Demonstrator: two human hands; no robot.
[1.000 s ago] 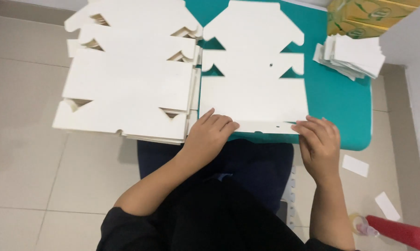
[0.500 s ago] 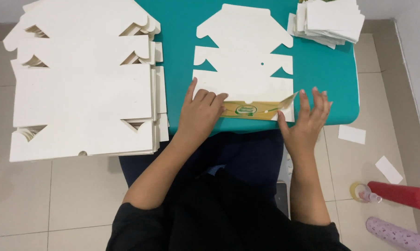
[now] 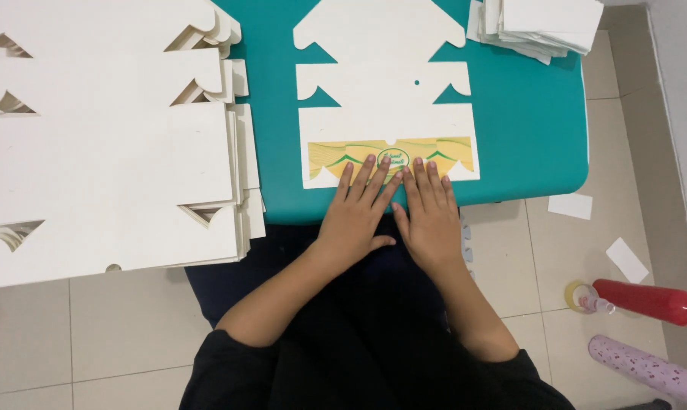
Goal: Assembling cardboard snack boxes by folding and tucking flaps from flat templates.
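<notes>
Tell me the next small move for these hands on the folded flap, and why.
Probably slide both hands outward along the yellow printed flap of the white die-cut cardboard blank: left hand and right hand press only its middle, so the ends look uncreased.

White die-cut carton blank point(image 3: 385, 91) flat on teal table; printed yellow-green flap point(image 3: 343, 156) folded up.

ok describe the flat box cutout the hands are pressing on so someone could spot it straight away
Start at the teal table: one white die-cut cardboard blank lies flat alone at its middle, its near edge at the table's front. The left hand and right hand press side by side on that edge. Unlike the plain white stacks at left and far right, its folded-up near flap shows a yellow and green print.
</notes>
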